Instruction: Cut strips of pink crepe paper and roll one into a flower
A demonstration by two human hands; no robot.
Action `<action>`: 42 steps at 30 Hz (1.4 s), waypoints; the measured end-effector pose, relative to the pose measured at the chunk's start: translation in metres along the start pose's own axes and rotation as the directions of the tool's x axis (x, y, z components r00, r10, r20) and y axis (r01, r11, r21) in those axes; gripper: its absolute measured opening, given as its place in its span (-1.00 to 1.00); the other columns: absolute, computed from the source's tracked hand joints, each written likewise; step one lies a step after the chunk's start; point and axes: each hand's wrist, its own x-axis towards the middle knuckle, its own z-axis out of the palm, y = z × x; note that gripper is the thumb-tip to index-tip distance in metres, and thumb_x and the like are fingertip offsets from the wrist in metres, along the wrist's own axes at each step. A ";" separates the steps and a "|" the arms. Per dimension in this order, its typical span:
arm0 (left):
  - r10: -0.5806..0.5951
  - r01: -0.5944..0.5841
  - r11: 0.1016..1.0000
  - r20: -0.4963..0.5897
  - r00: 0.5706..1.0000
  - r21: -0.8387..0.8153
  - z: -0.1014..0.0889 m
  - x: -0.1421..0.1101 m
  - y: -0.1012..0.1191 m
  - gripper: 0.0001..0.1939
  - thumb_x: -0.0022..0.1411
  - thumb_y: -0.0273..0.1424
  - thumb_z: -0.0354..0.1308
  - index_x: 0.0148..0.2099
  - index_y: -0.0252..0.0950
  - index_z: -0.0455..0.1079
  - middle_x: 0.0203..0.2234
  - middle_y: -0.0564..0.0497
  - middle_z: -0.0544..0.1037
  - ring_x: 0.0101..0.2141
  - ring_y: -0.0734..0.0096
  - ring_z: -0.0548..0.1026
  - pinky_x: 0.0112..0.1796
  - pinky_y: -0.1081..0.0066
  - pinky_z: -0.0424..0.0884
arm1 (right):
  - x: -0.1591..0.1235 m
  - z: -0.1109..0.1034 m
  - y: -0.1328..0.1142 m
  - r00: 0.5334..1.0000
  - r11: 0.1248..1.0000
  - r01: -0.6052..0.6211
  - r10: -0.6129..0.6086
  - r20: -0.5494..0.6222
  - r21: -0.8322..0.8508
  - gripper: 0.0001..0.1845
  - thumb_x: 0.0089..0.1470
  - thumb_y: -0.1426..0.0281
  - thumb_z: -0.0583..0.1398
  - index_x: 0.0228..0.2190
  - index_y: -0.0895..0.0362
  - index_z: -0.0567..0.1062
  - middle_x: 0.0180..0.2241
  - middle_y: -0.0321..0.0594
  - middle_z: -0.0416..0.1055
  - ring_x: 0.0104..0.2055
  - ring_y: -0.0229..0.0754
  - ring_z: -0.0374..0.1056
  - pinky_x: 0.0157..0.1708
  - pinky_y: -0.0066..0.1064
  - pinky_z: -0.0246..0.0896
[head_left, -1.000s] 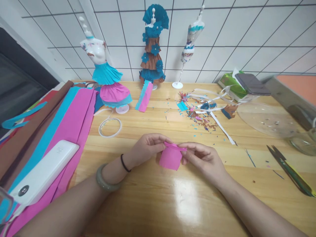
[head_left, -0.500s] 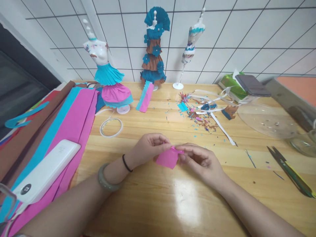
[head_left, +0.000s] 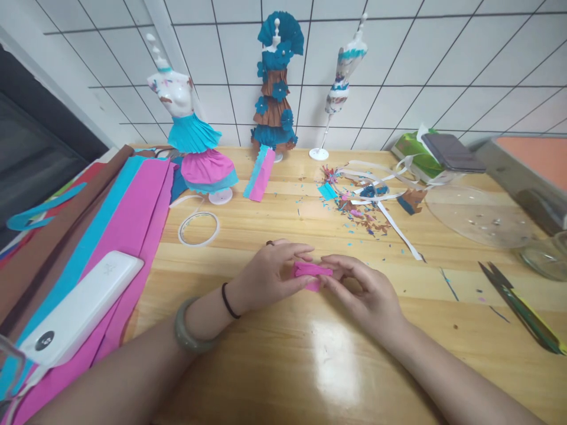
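Observation:
A small piece of pink crepe paper [head_left: 312,270] is held between my two hands above the wooden table, its upper edge folded over. My left hand [head_left: 277,268] grips its left end, thumb below and fingers above. At the right end, my right hand [head_left: 361,286] pinches the paper between thumb and fingertips. Part of the paper is hidden behind my left thumb. Beyond my hands stand a mannequin with a blue and pink paper skirt [head_left: 206,168], one in a teal and brown ruffled dress [head_left: 277,106], and a bare paint-marked mannequin [head_left: 348,71].
Crepe paper sheets [head_left: 128,218] and a white power bank [head_left: 84,307] lie at left, near a tape roll [head_left: 180,230]. A blue-pink strip [head_left: 260,174] lies mid-table. Paper scraps [head_left: 361,215], scissors [head_left: 520,307], a phone [head_left: 452,152] and a glass bowl [head_left: 547,257] are at right.
The pink paper has been folded or tilted, so less of its flat face shows. My left fingers have lifted and extended to the right over it. My right hand stays nearly in place.

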 end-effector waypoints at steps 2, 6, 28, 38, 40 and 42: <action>0.014 -0.013 1.000 0.032 0.999 -0.018 0.000 0.001 -0.001 -0.70 0.08 -0.35 0.19 -0.11 -0.33 0.39 -0.29 -0.06 0.54 -0.25 0.34 0.44 -0.19 0.33 0.34 | -0.001 -0.001 0.000 0.994 0.988 0.111 -0.112 -0.004 -0.105 -0.73 0.04 0.47 0.16 -0.15 0.09 0.39 -0.36 -0.20 0.51 -0.49 -0.28 0.40 -0.46 -0.46 0.34; 0.034 -0.032 0.998 0.058 0.998 -0.048 0.001 0.002 -0.001 -0.84 0.15 -0.41 0.12 -0.22 -0.33 0.46 -0.40 -0.05 0.54 -0.33 0.37 0.44 -0.24 0.35 0.32 | -0.001 -0.001 0.002 0.983 0.970 0.177 -0.182 -0.013 -0.164 -0.65 0.03 0.48 0.18 -0.09 0.07 0.36 -0.32 -0.19 0.51 -0.42 -0.26 0.42 -0.38 -0.44 0.36; -0.095 0.106 0.944 0.049 0.994 -0.313 0.002 0.001 -0.002 -0.83 0.14 -0.49 0.07 -0.23 -0.39 0.45 -0.33 -0.10 0.52 -0.28 0.38 0.45 -0.22 0.39 0.36 | 0.005 0.001 -0.001 0.994 0.977 -0.095 0.084 0.068 0.189 -0.83 0.05 0.44 0.17 -0.28 0.08 0.51 -0.33 -0.15 0.45 -0.30 -0.20 0.38 -0.35 -0.39 0.32; -0.307 0.334 0.704 0.156 0.939 -0.627 0.003 0.002 -0.004 -0.89 0.11 -0.45 0.11 -0.28 -0.35 0.27 -0.47 0.08 0.37 -0.42 0.55 0.35 -0.37 0.53 0.28 | 0.002 0.003 -0.001 0.947 0.872 -0.321 0.284 0.153 0.370 -0.83 0.06 0.33 0.15 -0.26 0.08 0.44 -0.41 -0.24 0.46 -0.38 -0.25 0.36 -0.38 -0.44 0.31; -0.299 0.355 0.679 0.200 0.933 -0.643 0.002 0.003 -0.003 -0.89 0.14 -0.42 0.09 -0.27 -0.34 0.25 -0.47 0.08 0.35 -0.44 0.55 0.33 -0.39 0.53 0.25 | 0.004 0.001 -0.003 0.947 0.868 -0.318 0.276 0.162 0.381 -0.84 0.07 0.32 0.14 -0.28 0.09 0.45 -0.37 -0.21 0.47 -0.33 -0.23 0.38 -0.33 -0.41 0.31; -0.276 0.371 0.665 0.248 0.929 -0.648 0.002 0.003 -0.003 -0.88 0.17 -0.40 0.05 -0.24 -0.34 0.23 -0.48 0.08 0.35 -0.45 0.54 0.31 -0.41 0.51 0.23 | 0.005 0.000 -0.003 0.954 0.880 -0.296 0.253 0.161 0.372 -0.84 0.08 0.31 0.13 -0.30 0.09 0.46 -0.32 -0.18 0.47 -0.29 -0.20 0.38 -0.30 -0.38 0.31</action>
